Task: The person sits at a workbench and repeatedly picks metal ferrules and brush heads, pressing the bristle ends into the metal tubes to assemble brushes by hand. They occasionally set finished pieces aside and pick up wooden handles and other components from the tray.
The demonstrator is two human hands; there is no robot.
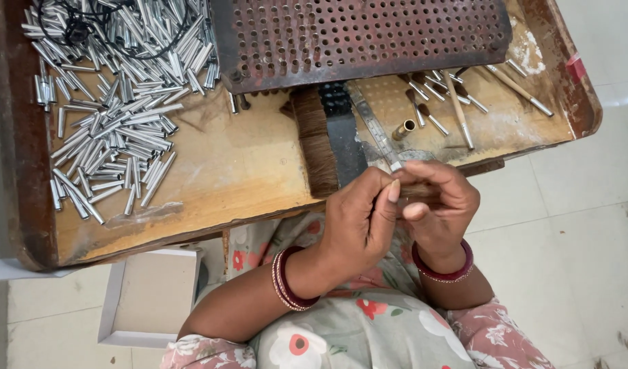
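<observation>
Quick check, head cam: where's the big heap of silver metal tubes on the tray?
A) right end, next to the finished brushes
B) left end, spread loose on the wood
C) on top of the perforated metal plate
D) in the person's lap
B: the silver metal tubes lie loose over the left part of the wooden tray, clear of the perforated metal plate; both hands meet at the tray's near edge.
</observation>
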